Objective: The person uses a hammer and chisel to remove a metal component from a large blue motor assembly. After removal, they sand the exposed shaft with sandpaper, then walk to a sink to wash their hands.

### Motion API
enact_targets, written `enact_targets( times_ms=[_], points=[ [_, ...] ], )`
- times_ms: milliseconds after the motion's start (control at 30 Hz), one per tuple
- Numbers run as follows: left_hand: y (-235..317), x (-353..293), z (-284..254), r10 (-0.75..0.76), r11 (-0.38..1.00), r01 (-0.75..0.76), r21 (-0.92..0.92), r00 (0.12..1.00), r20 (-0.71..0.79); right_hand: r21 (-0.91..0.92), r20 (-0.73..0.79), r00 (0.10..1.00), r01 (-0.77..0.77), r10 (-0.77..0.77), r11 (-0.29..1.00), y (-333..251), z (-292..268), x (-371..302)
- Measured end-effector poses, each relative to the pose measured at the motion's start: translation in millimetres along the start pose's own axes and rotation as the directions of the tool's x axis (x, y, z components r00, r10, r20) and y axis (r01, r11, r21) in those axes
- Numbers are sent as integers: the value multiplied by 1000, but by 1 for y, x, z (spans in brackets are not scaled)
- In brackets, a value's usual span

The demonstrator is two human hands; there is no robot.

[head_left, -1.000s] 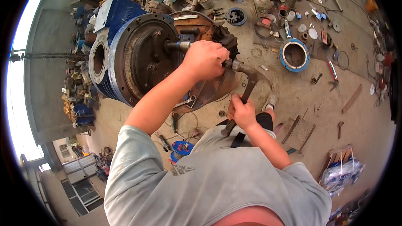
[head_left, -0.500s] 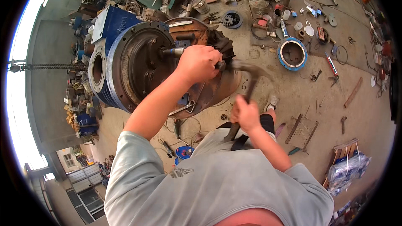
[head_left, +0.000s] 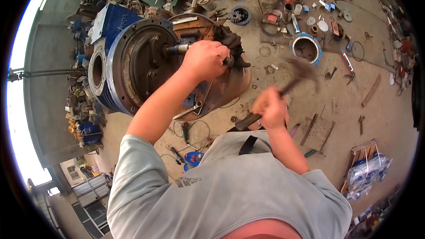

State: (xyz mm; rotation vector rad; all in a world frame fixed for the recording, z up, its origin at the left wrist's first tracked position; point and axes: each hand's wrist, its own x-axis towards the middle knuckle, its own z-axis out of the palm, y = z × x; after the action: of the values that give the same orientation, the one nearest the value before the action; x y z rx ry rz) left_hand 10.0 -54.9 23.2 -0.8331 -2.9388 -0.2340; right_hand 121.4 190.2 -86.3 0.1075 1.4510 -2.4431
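Observation:
My left hand (head_left: 204, 59) is closed around a dark metal bar (head_left: 228, 61), whose blunt end sticks out past the fingers. On its other side, a shaft (head_left: 177, 49) with a shiny, blue-marked section projects from the round opening of a large blue pump casing (head_left: 116, 68). How bar and shaft meet is hidden by the hand. My right hand (head_left: 271, 106) grips a hammer (head_left: 290, 85) by its handle. The hammer's head is blurred and stands apart from the bar, to its right. Beneath the left hand lies a rusty orange-brown housing (head_left: 237, 86).
A wrench (head_left: 188, 110) rests on the rusty housing. Power tools with cords (head_left: 185, 130) lie on the floor. A blue-rimmed ring (head_left: 305, 48) and a caulking gun (head_left: 347, 64) are to the right. Metal parts crowd the far side. A wrapped bundle (head_left: 367, 175) sits at the lower right.
The hammer has swung away from the bar's end, to the right, with my right hand rising a little. My left hand keeps its grip. The whole view has shifted slightly.

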Motion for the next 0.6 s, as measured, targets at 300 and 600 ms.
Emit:
enact_targets(
  times_ms=[300, 600],
  points=[
    [-1, 9, -7, -9, 1000, 10, -21, 1000, 11, 156, 20, 874, -482, 485, 862, 13, 47, 2],
    [-4, 10, 3, -15, 1000, 14, -24, 1000, -26, -336, -23, 913, 377, -407, 863, 44, 21, 10]
  ],
)
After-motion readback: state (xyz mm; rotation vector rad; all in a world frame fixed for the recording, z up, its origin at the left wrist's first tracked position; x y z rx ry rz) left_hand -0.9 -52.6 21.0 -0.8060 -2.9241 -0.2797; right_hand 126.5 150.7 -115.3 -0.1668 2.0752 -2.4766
